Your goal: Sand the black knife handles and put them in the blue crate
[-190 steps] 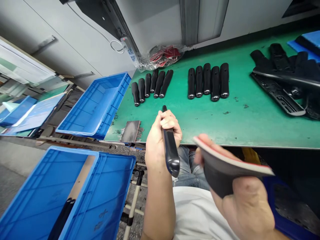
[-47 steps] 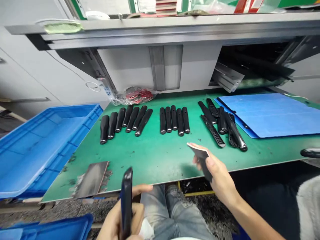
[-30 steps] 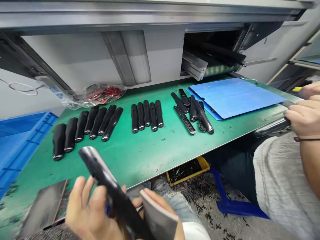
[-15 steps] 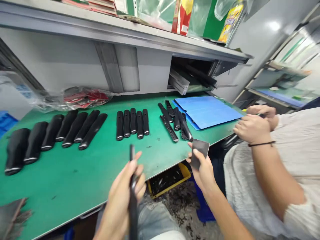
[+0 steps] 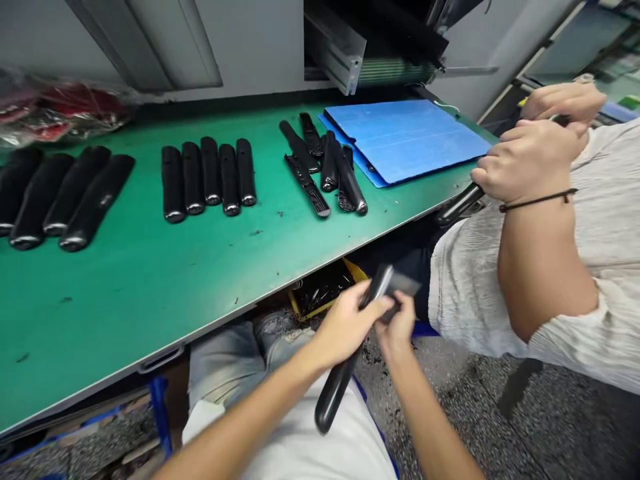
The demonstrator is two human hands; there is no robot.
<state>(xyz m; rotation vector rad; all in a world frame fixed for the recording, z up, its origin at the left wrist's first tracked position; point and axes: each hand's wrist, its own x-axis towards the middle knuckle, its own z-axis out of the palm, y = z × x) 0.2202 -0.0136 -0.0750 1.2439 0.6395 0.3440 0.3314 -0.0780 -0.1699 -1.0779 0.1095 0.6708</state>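
My left hand (image 5: 345,321) is shut around a glossy black moulded handle (image 5: 337,390), whose rounded end points down toward my lap. My right hand (image 5: 397,319) grips a dark sanding pad (image 5: 404,283) and holds it against the handle's upper part. Both hands are over my knees, just off the bench's front edge (image 5: 200,333). Rows of similar black handles (image 5: 207,180) lie on the green bench top (image 5: 135,280), out of reach of neither hand's contact.
A co-worker's hands (image 5: 530,157) hold another black handle at the right. A blue folder (image 5: 405,140), loose black parts (image 5: 325,167) and a plastic bag with red contents (image 5: 65,110) lie on the bench. A yellow crate (image 5: 320,290) sits underneath.
My view has swung right and down. My hands have come together, bringing the pad onto the handle. The co-worker's arm now fills more of the right side.
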